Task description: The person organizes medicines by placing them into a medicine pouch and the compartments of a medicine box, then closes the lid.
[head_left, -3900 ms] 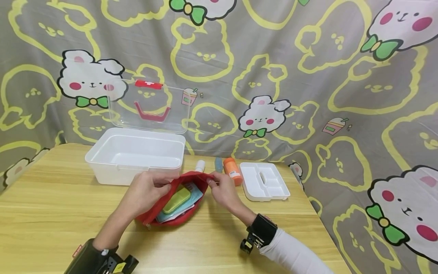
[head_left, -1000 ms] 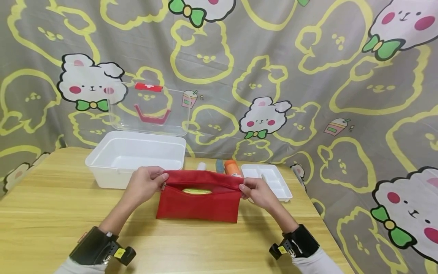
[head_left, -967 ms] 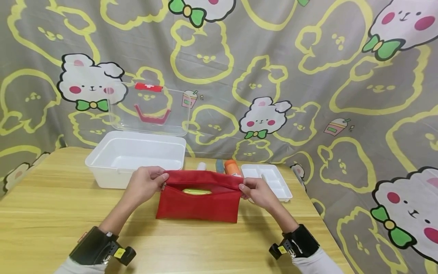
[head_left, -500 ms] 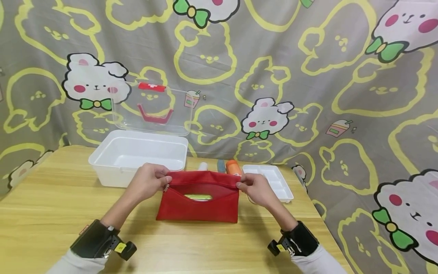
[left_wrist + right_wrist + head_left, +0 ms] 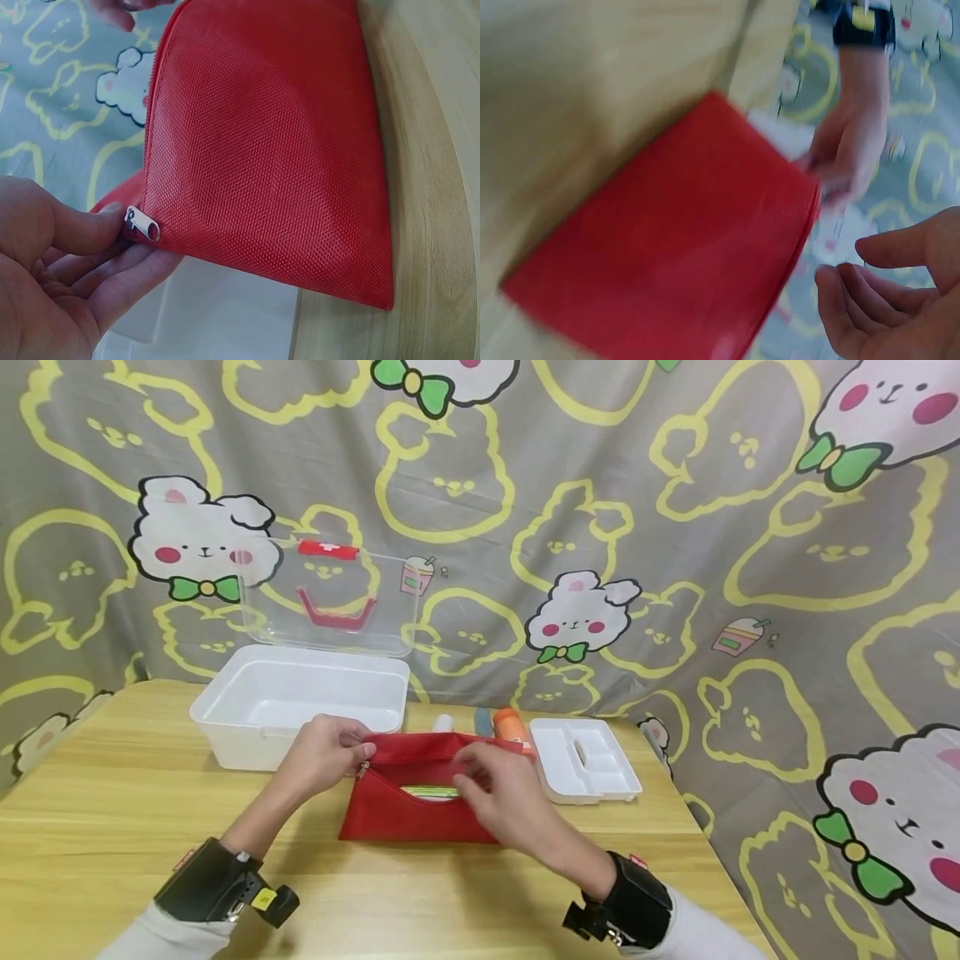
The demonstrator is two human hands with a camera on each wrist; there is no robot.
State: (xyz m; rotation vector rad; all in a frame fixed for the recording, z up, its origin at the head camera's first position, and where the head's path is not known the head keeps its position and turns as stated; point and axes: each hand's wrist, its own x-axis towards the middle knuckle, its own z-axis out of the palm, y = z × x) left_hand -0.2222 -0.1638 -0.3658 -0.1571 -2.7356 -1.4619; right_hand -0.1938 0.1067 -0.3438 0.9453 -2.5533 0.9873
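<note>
On table: red mesh pouch [image 5: 408,806] upright, zipper open, left hand [image 5: 326,758] pinching corner.

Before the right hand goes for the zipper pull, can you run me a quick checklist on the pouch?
1. Left hand pinches the red pouch corner at the zipper pull: ok.
2. Right hand free, holding nothing: ok.
3. Pouch mouth closed: not ok, contents show in the gap.
4. Contents clear of the zipper track: cannot tell.
5. Pouch bottom rests on the table: ok.
6. White box open: ok.
</note>
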